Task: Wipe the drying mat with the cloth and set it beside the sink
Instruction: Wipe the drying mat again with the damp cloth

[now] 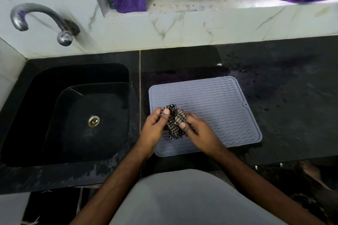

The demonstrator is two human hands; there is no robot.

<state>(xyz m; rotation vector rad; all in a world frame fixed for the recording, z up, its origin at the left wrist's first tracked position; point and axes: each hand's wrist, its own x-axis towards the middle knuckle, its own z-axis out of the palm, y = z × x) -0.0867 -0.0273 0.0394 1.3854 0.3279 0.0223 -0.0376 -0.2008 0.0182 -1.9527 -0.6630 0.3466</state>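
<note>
- Head view: a person is standing at a dark counter (274,82), bunching a checked cloth (173,120) between both hands just above the near-left part of a grey ridged drying mat (210,100), seemingly gathering it into a pad for wiping.
- The left hand (155,126) is pinching the cloth's left edge under the thumb; the right hand (197,129) is curling its grip round the other side.
- The mat is lying flat on the counter, just right of the sink (36,97), so it is already sitting close to where it belongs.
- The sink basin is holding nothing but its metal drain (94,121); the tap (36,16) is arching above it, with no water visibly running.
</note>
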